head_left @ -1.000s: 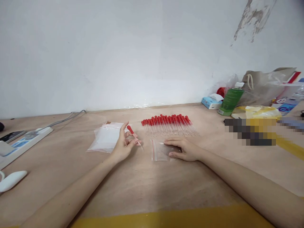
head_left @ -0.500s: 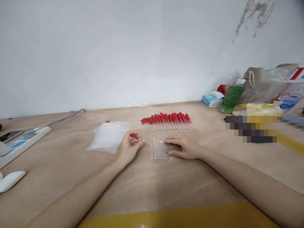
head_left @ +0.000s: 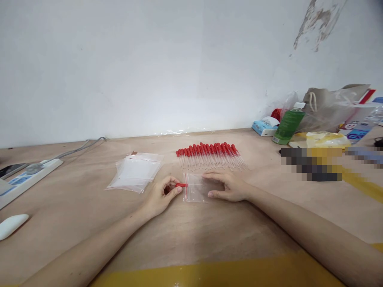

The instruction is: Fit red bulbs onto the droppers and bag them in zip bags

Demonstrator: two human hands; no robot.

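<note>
A glass dropper with a red rubber bulb (head_left: 181, 185) lies across the mouth of a small clear zip bag (head_left: 197, 193). My left hand (head_left: 164, 194) pinches the bulb's end, and the thin glass part seems to lie within the bag. Flat on the table, the bag has its red zip line toward my left hand. My right hand (head_left: 229, 186) rests with thumb and fingers spread at the bag's right end, fingertips on or beside it. Behind the bag lies a row of several red-bulbed droppers (head_left: 209, 149), their glass tips pointing toward me.
A stack of clear zip bags (head_left: 136, 171) lies left of my left hand. Farther left are a power strip (head_left: 50, 167) with a grey cable and a white rounded object (head_left: 13, 226). Along the right stand a tissue pack (head_left: 263, 128), a green bottle (head_left: 289, 123) and plastic bags (head_left: 326, 107).
My left hand has turned and brought the dropper's glass part into the bag's mouth; only the red bulb sticks out. The right hand stays by the bag's far end. The view shifted slightly.
</note>
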